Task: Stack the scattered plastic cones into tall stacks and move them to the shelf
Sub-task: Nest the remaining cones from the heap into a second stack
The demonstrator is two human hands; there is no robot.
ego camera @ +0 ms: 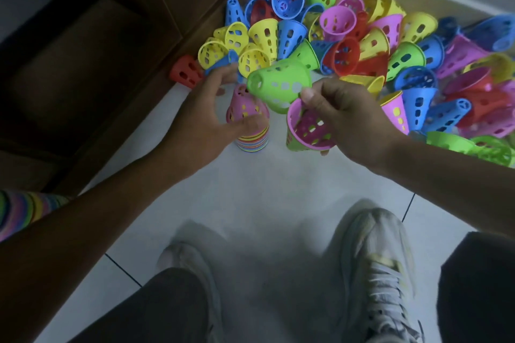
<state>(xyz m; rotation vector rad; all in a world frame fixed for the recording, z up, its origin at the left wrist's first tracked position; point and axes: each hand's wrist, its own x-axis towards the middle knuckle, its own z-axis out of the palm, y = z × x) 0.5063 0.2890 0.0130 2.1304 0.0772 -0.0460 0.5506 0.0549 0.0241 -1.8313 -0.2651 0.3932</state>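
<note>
Nearest the camera, two pale sneakers (pixel 373 267) and dark trouser legs stand on the white tiled floor (pixel 250 189); the shoes are blurred. At the left edge of the view lies part of a long striped stack of cones (pixel 19 211), half hidden by the left forearm.

Farther out on the floor, a multicoloured upright stack (pixel 249 125) topped by a pink cone stands just beside the brown shelf unit (pixel 92 64) along the floor's left edge. The left hand (pixel 211 108) curves around this stack, its thumb laid against the stack's side and its fingers bent behind the top; whether they actually clamp it is hard to tell.

The right hand (pixel 342 117) pinches the rim of a green cone (pixel 278 83) between thumb and fingers, holding it tilted just above the stack. The same hand also holds a pink cone nested in a green one (pixel 309 128), mouth up.

Beyond the hands, the pile of loose cones (pixel 362 36) in blue, yellow, red, green and pink fills the floor's far right corner. A red cone (pixel 186 72) lies apart, against the shelf unit.
</note>
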